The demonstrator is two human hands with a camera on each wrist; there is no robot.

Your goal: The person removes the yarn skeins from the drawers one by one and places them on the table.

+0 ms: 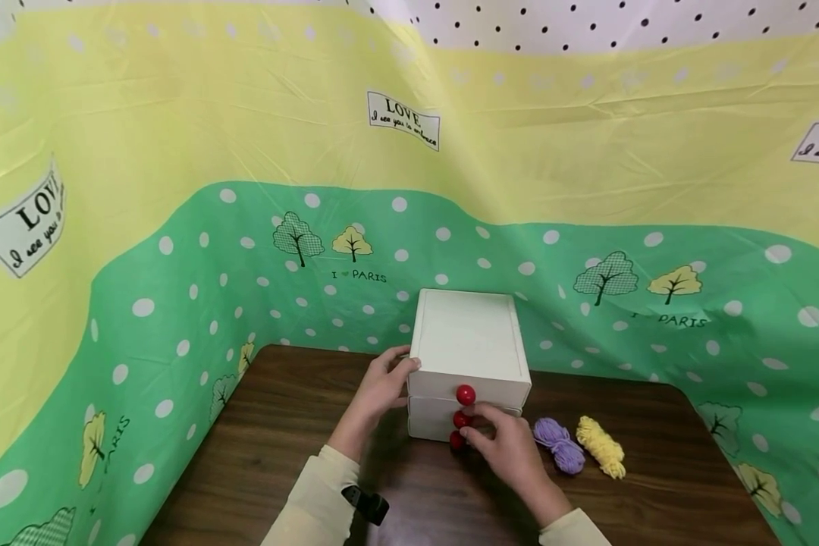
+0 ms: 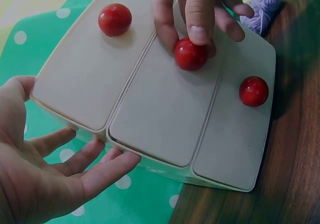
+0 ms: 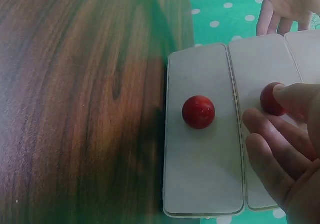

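Your right hand [image 1: 512, 444] pinches the red middle knob [image 2: 191, 54] between thumb and fingertip, its other fingers loosely spread and free of anything. Your left hand [image 1: 378, 387] is open, fingers fanned along the left side of the white cabinet [image 1: 467, 334], fingertips touching its edge without wrapping round it. The cabinet stands on the dark wooden table [image 1: 273, 455], its back near the green cloth [image 1: 355, 303], its 3 drawer fronts facing you.

The step in hand looks like working the middle drawer [image 2: 160, 114] by its knob while the left hand steadies the body. (Whether that drawer sits fully home, I cannot tell.) As I judge it, the next move calls for a straight push or pull along the drawer's run, with the left hand bracing against any sliding.

Your forearms come in from both lower corners, the right reaching across the front, just beside the purple yarn [image 1: 560, 446] and yellow yarn [image 1: 601, 447]. Mind the bottom knob [image 1: 456, 440], close under your right fingers.
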